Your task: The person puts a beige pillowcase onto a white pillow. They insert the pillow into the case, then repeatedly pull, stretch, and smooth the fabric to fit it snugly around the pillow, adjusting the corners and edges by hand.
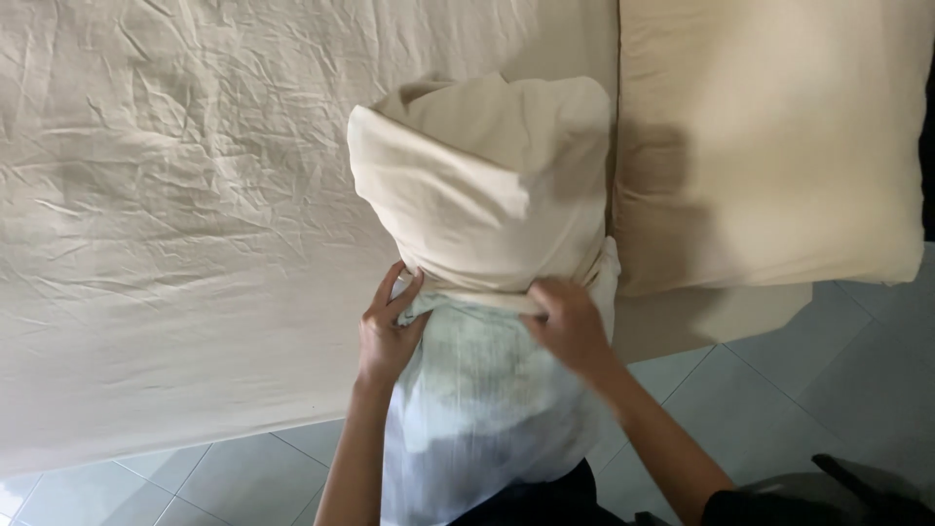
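My left hand (388, 331) and right hand (568, 321) each pinch the open edge of the cream pillowcase (477, 195), half over the white pillow (477, 409) standing at the bed (175, 195) edge.

The single head view looks steeply down from close above the bed (195, 195) edge, facing across its sheet.

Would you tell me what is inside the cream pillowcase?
A white pillow sticks out of the cream pillowcase, gripped at its opening by the left hand and right hand. The pillow's upper part is covered.
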